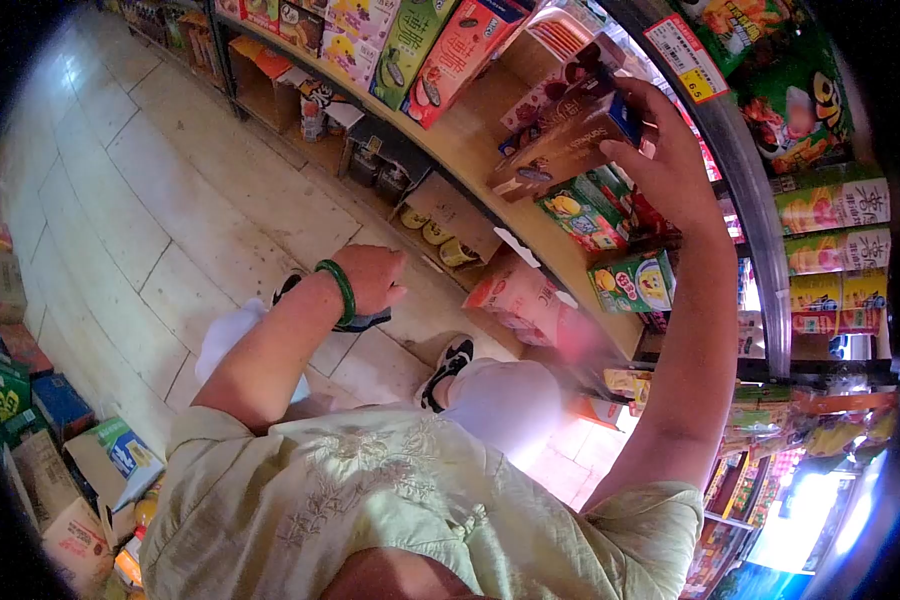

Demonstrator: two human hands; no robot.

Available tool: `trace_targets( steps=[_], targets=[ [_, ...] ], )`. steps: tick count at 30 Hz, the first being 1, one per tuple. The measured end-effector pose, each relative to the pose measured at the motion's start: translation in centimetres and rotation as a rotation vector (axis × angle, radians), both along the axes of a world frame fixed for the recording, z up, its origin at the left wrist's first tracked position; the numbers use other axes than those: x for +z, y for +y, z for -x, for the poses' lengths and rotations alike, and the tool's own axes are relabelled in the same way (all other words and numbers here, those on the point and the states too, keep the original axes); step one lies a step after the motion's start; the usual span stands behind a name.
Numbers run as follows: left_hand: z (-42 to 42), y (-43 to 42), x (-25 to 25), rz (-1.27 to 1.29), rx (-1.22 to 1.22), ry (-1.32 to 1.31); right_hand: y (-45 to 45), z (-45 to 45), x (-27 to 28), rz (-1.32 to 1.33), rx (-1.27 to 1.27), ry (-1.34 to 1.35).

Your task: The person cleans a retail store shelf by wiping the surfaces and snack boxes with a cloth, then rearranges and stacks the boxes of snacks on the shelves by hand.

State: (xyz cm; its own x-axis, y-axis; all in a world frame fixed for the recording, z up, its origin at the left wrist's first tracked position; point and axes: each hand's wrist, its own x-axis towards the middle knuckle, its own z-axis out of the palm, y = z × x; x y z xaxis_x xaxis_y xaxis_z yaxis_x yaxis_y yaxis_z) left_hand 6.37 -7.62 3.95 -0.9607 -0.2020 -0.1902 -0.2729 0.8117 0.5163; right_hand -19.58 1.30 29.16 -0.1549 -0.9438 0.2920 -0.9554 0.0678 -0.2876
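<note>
My right hand (662, 150) reaches up to the shelf, its thumb and fingers gripping the end of a brown snack box (560, 150). The box is tilted, with a dark blue end and pale lettering. Just behind it stands a purple-pink box (550, 98). Green boxes with yellow fruit pictures (582, 212) lie below it on the same shelf. My left hand (368, 278), with a green bangle (338, 292) at the wrist, is curled closed in front of my body over the aisle. A dark object (368, 321) shows under it, too hidden to name.
The wooden shelf (470, 150) curves across the view with upright snack boxes (460, 60). Lower down sit a cardboard tray of cans (440, 235) and a pink package (520, 298). Bagged snacks (795, 120) fill the right side. Cartons (55, 480) are piled at lower left on the tiled floor (170, 200).
</note>
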Motion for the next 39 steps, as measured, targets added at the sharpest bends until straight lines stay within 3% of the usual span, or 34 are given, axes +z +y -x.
trace_targets(
  steps=[5, 11, 22, 33, 35, 39],
  targets=[
    [0.2, 0.3, -0.5, 0.022, 0.005, 0.020, 0.8, 0.2, 0.2, -0.012, -0.076, 0.063],
    [0.2, 0.2, -0.5, 0.019, -0.018, -0.009, 0.1, 0.4, -0.8, 0.021, -0.084, -0.074],
    [0.0, 0.1, -0.1, -0.009, -0.033, -0.023, -0.9, 1.4, -1.8, 0.018, -0.081, 0.257],
    [0.2, 0.2, -0.5, 0.025, -0.042, -0.093, -0.7, 1.4, -1.9, -0.029, -0.073, 0.135],
    [0.2, 0.2, -0.5, 0.006, -0.044, -0.084, -0.6, 1.6, -2.2, 0.030, -0.009, 0.461],
    [0.3, 0.3, -0.3, 0.016, -0.053, -0.115, -1.7, 2.0, -1.8, 0.083, 0.010, 0.235]
  ],
)
